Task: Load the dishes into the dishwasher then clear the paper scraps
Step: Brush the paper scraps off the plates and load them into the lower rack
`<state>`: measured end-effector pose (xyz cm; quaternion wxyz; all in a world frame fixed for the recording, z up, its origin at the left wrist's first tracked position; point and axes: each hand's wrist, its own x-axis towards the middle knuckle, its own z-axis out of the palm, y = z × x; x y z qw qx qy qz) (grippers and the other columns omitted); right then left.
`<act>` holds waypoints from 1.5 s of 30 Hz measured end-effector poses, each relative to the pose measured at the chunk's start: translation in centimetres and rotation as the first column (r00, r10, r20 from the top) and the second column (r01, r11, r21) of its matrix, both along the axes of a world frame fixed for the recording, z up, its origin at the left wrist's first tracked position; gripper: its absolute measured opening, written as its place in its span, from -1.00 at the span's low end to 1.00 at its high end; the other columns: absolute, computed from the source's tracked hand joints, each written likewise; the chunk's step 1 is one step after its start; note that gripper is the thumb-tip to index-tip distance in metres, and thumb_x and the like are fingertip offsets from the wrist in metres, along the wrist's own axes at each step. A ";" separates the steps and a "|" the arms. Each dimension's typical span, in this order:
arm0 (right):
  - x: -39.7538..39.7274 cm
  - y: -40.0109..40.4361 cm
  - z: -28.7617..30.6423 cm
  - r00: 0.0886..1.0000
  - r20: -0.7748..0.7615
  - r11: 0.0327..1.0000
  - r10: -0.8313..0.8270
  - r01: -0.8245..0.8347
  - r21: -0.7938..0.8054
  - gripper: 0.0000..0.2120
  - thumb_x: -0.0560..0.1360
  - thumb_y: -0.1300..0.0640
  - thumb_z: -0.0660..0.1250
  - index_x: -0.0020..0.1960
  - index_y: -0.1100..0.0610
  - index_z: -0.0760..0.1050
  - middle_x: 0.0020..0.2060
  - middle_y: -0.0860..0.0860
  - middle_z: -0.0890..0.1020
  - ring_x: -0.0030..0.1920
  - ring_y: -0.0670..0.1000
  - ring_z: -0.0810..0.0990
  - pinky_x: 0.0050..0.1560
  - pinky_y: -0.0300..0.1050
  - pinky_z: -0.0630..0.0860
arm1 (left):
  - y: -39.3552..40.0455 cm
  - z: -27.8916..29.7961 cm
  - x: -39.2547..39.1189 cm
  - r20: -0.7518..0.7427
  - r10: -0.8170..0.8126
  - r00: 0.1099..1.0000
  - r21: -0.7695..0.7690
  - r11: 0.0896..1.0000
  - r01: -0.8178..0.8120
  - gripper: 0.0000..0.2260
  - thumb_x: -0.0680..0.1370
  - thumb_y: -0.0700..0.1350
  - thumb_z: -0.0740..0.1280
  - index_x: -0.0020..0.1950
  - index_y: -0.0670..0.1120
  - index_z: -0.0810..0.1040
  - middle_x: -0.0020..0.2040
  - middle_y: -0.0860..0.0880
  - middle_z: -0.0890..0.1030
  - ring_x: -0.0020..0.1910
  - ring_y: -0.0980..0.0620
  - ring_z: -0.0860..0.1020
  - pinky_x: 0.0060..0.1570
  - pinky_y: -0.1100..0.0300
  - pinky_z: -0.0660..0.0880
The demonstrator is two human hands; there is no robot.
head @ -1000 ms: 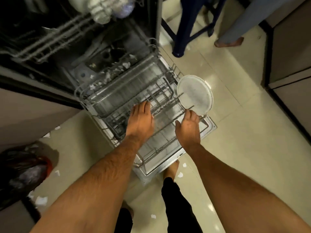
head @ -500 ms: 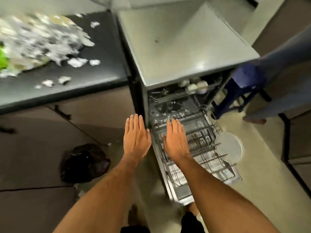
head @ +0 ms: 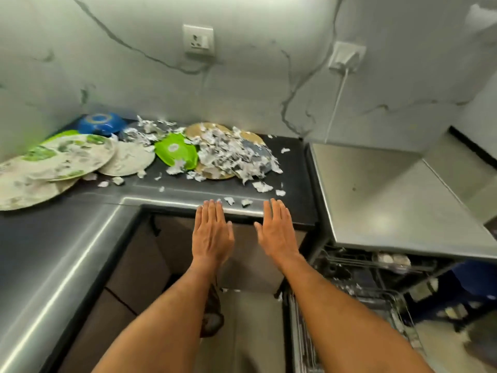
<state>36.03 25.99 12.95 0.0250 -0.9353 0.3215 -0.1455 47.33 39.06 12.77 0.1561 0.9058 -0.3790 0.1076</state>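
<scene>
Both hands, left hand (head: 212, 236) and right hand (head: 277, 234), are held flat, each grip spread and empty, at the tabletop's (head: 80, 238) front edge, probably readied for the dishes (head: 67, 157) and paper scraps (head: 234, 154) heaped toward its back edge.

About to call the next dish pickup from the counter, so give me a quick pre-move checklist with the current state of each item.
1. Both hands free: ok. The left hand and right hand are flat, fingers straight, holding nothing.
2. Dishes left to load: ok. The green bowl, blue bowl and patterned plates sit on the counter.
3. Nearest dish clean of scraps: not ok. Paper scraps cover the tan plate and lie against the green bowl.
4. Lower rack pulled out: ok, visible at lower right.
5. Free rack slots: cannot tell, blurred.
</scene>
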 end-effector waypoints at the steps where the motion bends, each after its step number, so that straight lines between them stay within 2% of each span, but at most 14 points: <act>1: 1.5 0.1 0.5 1.000 0.002 1.000 0.019 -0.019 -0.005 -0.35 0.61 -0.02 0.31 0.56 0.28 0.22 0.50 0.29 0.33 0.54 0.28 0.26 0.56 0.20 0.20 | 0.2 0.5 1.2 -0.002 0.018 1.000 -0.012 1.000 -0.018 -0.42 0.57 -0.01 0.27 0.52 -0.28 0.30 0.48 -0.28 0.37 0.52 -0.22 0.28 0.57 -0.08 0.11; 5: 7.3 -0.7 1.8 0.994 -0.014 0.993 0.104 -0.105 -0.061 -0.36 0.61 -0.04 0.29 0.55 0.28 0.23 0.47 0.29 0.35 0.50 0.27 0.30 0.52 0.20 0.26 | 0.1 1.7 6.1 0.009 0.081 0.997 -0.038 0.996 -0.081 -0.42 0.53 -0.04 0.30 0.49 -0.30 0.33 0.45 -0.29 0.39 0.50 -0.22 0.31 0.55 -0.09 0.13; 10: 15.8 -2.8 2.3 0.980 -0.014 0.976 0.196 -0.197 -0.096 -0.38 0.60 -0.08 0.30 0.50 0.27 0.26 0.41 0.27 0.39 0.44 0.26 0.35 0.49 0.17 0.31 | -1.0 1.5 13.2 -0.015 0.165 0.986 -0.070 0.984 -0.166 -0.42 0.56 -0.04 0.27 0.52 -0.27 0.29 0.50 -0.26 0.35 0.53 -0.20 0.27 0.57 -0.07 0.09; 20: 34.0 -9.7 1.5 0.927 -0.032 0.927 0.373 -0.374 -0.016 -0.42 0.57 0.01 0.33 0.48 0.27 0.30 0.38 0.26 0.43 0.39 0.25 0.41 0.47 0.15 0.34 | -7.2 -0.3 28.0 -0.033 0.326 0.945 -0.016 0.945 -0.327 -0.49 0.60 -0.01 0.15 0.48 -0.26 0.33 0.44 -0.25 0.41 0.47 -0.19 0.34 0.55 -0.07 0.14; 25: 40.5 -12.4 1.1 0.903 -0.033 0.903 0.427 -0.425 0.060 -0.44 0.49 0.01 0.47 0.35 0.32 0.44 0.22 0.27 0.54 0.22 0.26 0.53 0.30 0.15 0.51 | -10.3 -1.2 33.1 -0.094 0.409 0.908 0.038 0.912 -0.407 -0.47 0.64 0.01 0.14 0.54 -0.24 0.27 0.50 -0.24 0.35 0.51 -0.17 0.28 0.58 -0.03 0.03; 28: 42.2 -12.7 0.3 0.892 -0.038 0.887 0.450 -0.442 0.134 -0.53 0.55 0.04 0.41 0.33 0.30 0.43 0.20 0.25 0.52 0.18 0.23 0.51 0.26 0.12 0.50 | -11.3 -1.8 34.2 -0.116 0.439 0.891 0.073 0.898 -0.434 -0.55 0.62 -0.01 0.17 0.43 -0.22 0.38 0.37 -0.22 0.47 0.39 -0.17 0.40 0.52 -0.05 0.19; 31: 44.5 -13.3 -1.1 0.868 -0.049 0.853 0.494 -0.473 0.223 -0.62 0.62 0.06 0.31 0.32 0.27 0.40 0.19 0.19 0.48 0.18 0.17 0.46 0.25 0.05 0.45 | -12.4 -3.3 36.2 -0.154 0.463 0.873 0.106 0.886 -0.451 -0.70 0.60 0.00 0.18 0.21 -0.17 0.47 0.13 -0.18 0.57 0.15 -0.17 0.50 0.28 -0.04 0.38; 35: 46.2 -13.7 -2.1 0.898 -0.024 0.855 0.439 -0.409 0.318 -0.66 0.65 0.04 0.22 0.33 0.22 0.36 0.24 0.15 0.43 0.24 0.14 0.40 0.29 -0.02 0.35 | -13.0 -4.6 37.8 -0.291 0.450 0.844 0.110 0.892 -0.438 -0.76 0.62 -0.01 0.19 0.13 -0.17 0.48 0.06 -0.18 0.59 0.08 -0.17 0.53 0.17 -0.03 0.41; 39: 47.3 -13.8 -1.8 0.934 -0.009 0.853 0.358 -0.323 0.410 -0.67 0.67 0.05 0.22 0.34 0.21 0.34 0.27 0.16 0.44 0.24 0.14 0.43 0.18 -0.04 0.40 | -13.6 -4.1 38.4 -0.456 0.451 0.767 -0.030 0.854 -0.520 -0.80 0.62 -0.07 0.23 0.10 -0.20 0.48 0.09 -0.23 0.57 0.11 -0.21 0.52 0.16 -0.07 0.41; 43: 47.7 -13.3 -1.9 0.955 0.027 0.829 0.295 -0.269 0.490 -0.57 0.61 0.09 0.35 0.40 0.20 0.31 0.28 0.15 0.42 0.25 0.14 0.47 0.16 -0.06 0.42 | -13.5 -3.3 38.8 -0.683 0.373 0.628 -0.196 0.735 -0.649 -0.83 0.57 -0.08 0.30 0.02 -0.18 0.52 0.03 -0.18 0.60 0.06 -0.19 0.54 0.08 -0.05 0.46; 45: 47.7 -13.0 -1.9 0.968 0.083 0.799 0.235 -0.241 0.551 -0.51 0.56 0.11 0.43 0.39 0.20 0.31 0.28 0.14 0.41 0.25 0.14 0.47 0.18 -0.05 0.42 | -13.3 -2.8 39.0 -0.810 0.262 0.524 -0.286 0.605 -0.743 -0.84 0.53 -0.10 0.36 0.02 -0.16 0.60 -0.04 -0.14 0.64 0.00 -0.18 0.58 -0.04 0.09 0.50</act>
